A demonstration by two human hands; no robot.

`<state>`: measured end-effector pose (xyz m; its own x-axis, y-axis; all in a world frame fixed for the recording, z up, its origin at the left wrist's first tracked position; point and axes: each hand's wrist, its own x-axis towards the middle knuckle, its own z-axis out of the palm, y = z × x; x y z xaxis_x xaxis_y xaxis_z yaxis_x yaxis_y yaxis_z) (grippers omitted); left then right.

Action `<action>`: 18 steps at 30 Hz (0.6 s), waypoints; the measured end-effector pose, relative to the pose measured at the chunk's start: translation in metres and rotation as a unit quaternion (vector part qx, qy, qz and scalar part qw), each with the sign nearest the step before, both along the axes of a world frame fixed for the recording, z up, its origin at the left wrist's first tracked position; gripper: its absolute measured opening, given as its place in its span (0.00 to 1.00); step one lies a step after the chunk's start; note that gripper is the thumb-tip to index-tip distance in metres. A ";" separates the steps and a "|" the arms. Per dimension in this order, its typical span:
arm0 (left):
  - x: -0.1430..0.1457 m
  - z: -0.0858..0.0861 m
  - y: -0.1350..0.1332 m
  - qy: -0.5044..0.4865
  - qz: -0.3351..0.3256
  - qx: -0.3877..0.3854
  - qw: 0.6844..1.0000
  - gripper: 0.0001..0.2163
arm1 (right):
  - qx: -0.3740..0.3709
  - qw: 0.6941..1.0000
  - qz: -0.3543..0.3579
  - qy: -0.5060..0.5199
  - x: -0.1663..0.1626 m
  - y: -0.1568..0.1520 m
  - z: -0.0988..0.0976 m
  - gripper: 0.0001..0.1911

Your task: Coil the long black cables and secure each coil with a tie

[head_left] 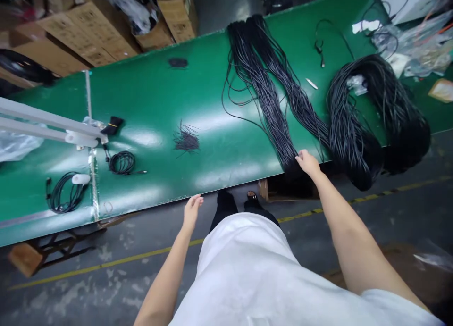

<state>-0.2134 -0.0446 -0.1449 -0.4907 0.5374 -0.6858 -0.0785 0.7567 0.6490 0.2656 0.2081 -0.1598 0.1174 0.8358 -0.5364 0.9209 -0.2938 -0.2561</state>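
Note:
A long bundle of black cables lies across the green table and bends over its front edge. My right hand is at the near end of this bundle, fingers closed on the cables at its right side; how many strands they grip is hidden. Just off the table's front edge, my left hand hangs with loosely bent fingers and holds nothing that I can see. Beyond it on the table is a small pile of short black pieces, like cut ties or wire ends.
A thick looped cable bundle hangs over the edge at right. Coiled cables and a grey metal arm are at left. A small white-handled tool lies near the bundles. Cardboard boxes stand behind the green table.

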 end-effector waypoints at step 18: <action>0.186 0.064 0.025 -0.089 -0.420 0.136 0.893 0.41 | -0.221 0.764 0.040 0.605 -0.096 -0.095 0.171 0.19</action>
